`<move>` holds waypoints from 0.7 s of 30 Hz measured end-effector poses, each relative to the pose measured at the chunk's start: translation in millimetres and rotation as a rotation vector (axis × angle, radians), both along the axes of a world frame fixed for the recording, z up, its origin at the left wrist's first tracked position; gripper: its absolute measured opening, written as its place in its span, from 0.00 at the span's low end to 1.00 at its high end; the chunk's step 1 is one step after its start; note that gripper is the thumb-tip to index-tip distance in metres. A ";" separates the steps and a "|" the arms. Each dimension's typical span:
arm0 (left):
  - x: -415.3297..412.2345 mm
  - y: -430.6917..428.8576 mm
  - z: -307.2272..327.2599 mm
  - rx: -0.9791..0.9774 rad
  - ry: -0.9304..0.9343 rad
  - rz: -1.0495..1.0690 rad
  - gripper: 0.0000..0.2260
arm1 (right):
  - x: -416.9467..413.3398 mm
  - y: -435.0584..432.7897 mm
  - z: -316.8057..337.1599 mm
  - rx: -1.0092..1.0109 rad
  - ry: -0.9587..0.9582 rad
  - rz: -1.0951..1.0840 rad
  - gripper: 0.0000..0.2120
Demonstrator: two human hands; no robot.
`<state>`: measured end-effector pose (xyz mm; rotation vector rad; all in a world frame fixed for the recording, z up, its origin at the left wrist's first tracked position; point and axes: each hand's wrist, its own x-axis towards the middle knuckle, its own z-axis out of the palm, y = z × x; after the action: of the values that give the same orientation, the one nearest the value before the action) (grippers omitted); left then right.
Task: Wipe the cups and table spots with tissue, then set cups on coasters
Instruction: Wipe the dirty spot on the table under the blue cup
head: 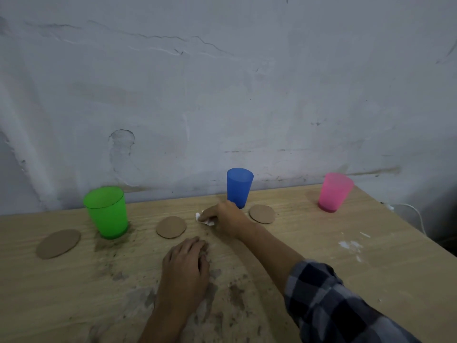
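1. Table [321,280]: wooden and carrying every item. Brown dirt smears [222,293] are lying across it in front of the blue cup, on the camera's side.
2. Green cup [106,211]: standing upright well left of the blue cup, on bare wood with dirt at its base.
3. Blue cup [239,186]: the landmark, standing upright by the wall, off any coaster.
4. Pink cup [333,191]: standing well right of the blue cup, on bare wood.
5. Left hand [185,266]: resting palm-down on the smears in front of the blue cup, fingers relaxed and holding nothing.
6. Right hand [225,217]: working just front-left of the blue cup, fingers pinching the tissue down onto the wood.
7. Right coaster [262,213], just beside the blue cup; middle coaster [171,227], to its left; left coaster [58,243], beyond the green cup. All are lying unoccupied.
8. Tissue [204,219]: a crumpled white wad, showing at the right hand's fingertips.
9. Judgement: table-spot wiping is probably under way. The next move is calling for firm strokes toward the smears, steering clear of the blue cup. All three cups are awaiting coasters.
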<state>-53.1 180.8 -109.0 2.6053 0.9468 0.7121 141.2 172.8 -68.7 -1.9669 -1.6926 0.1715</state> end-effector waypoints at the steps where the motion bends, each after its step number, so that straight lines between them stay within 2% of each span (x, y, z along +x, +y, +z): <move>1: -0.3 -0.5 -0.3 -0.003 0.004 0.002 0.23 | -2.8 -8.0 2.2 -0.006 0.023 0.020 0.07; 5: -0.6 -1.2 -1.1 0.002 0.012 0.005 0.23 | -0.2 -36.1 18.6 -0.014 0.165 0.058 0.07; 9: -1.4 -2.7 2.0 0.004 0.005 0.000 0.23 | 9.3 -36.5 22.2 0.127 0.232 -0.110 0.11; 13: -0.8 -1.6 1.5 -0.002 -0.013 -0.010 0.22 | 5.3 -16.9 17.1 0.092 0.126 -0.157 0.13; 17: 0.0 -0.4 3.6 0.005 -0.019 -0.018 0.22 | -3.1 -12.3 11.3 0.033 0.091 -0.108 0.10; 21: -0.6 -0.2 5.8 0.007 -0.029 -0.019 0.21 | -11.5 -33.0 6.1 0.014 0.061 -0.010 0.12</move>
<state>-53.7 180.6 -103.3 2.5991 0.9117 0.7476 129.6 139.8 -62.7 -1.9399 -1.6406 0.2127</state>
